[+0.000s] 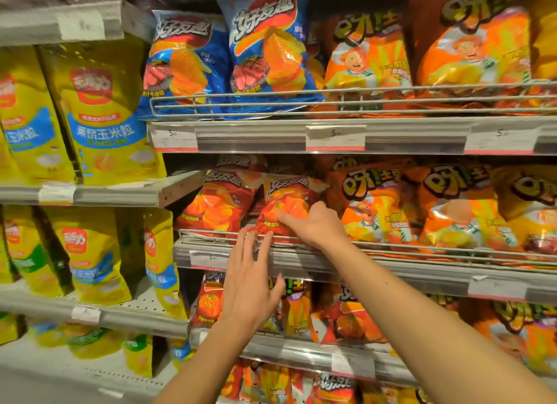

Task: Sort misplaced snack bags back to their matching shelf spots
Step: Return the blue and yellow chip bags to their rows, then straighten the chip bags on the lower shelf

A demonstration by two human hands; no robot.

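A red tomato-flavour chip bag (286, 201) stands on the middle shelf behind a wire rail (391, 248), beside another red bag (220, 204) of the same kind. My right hand (313, 225) grips the bag's lower front, thumb and fingers curled around it. My left hand (251, 286) reaches up with straight fingers, and its fingertips touch the bag's bottom left corner at the rail.
Orange fries bags (370, 213) fill the middle shelf to the right. Blue chip bags (265, 50) and more orange bags (470, 50) stand on the shelf above. Yellow corn snack bags (99, 114) line the left shelving unit. Mixed red and orange bags (346, 316) sit below.
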